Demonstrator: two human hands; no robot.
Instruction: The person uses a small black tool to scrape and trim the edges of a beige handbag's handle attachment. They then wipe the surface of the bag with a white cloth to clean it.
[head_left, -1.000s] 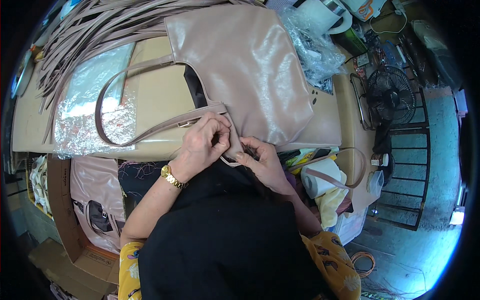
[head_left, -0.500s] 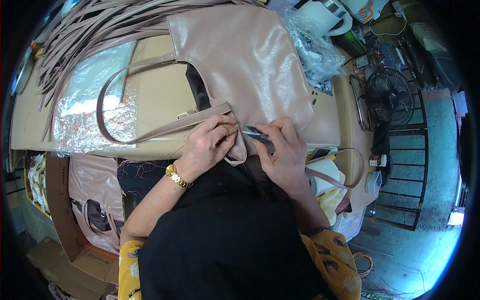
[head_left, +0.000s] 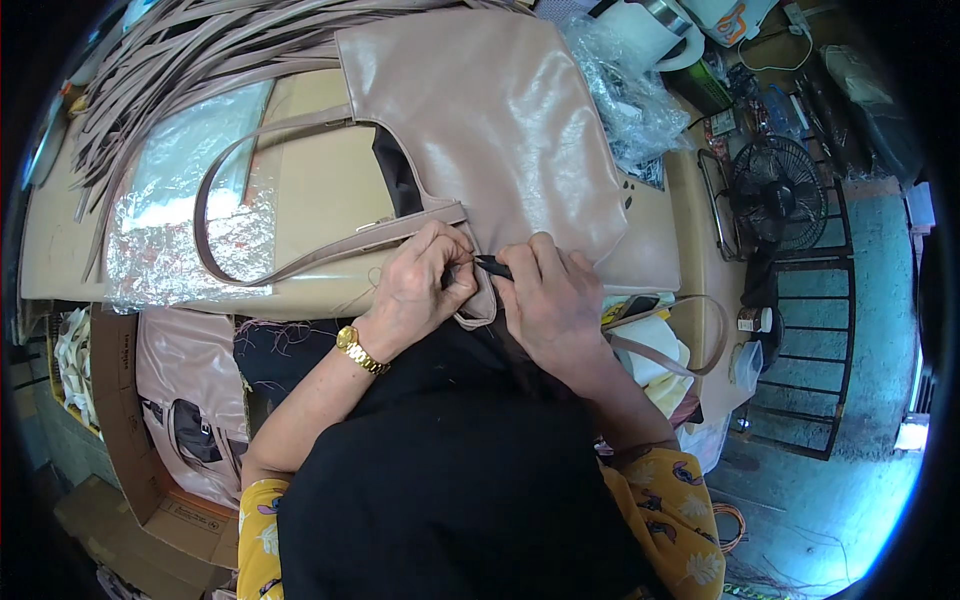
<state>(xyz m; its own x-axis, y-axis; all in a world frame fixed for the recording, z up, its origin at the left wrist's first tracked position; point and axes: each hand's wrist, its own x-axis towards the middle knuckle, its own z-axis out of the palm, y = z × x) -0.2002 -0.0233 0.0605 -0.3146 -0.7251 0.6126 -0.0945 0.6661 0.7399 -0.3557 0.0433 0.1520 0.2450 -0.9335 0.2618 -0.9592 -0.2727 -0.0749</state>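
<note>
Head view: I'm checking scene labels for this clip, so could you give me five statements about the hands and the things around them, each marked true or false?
1. The right hand holds a small dark tool. True.
2. The gold-coloured watch is on the right wrist. False: it is on the left wrist.
3. The left hand touches nothing. False: it pinches the edge of the large bag.
4. A black fan stands to the right of the large bag. True.
5. The large bag is bright green. False: it is a shiny pinkish beige.
</note>
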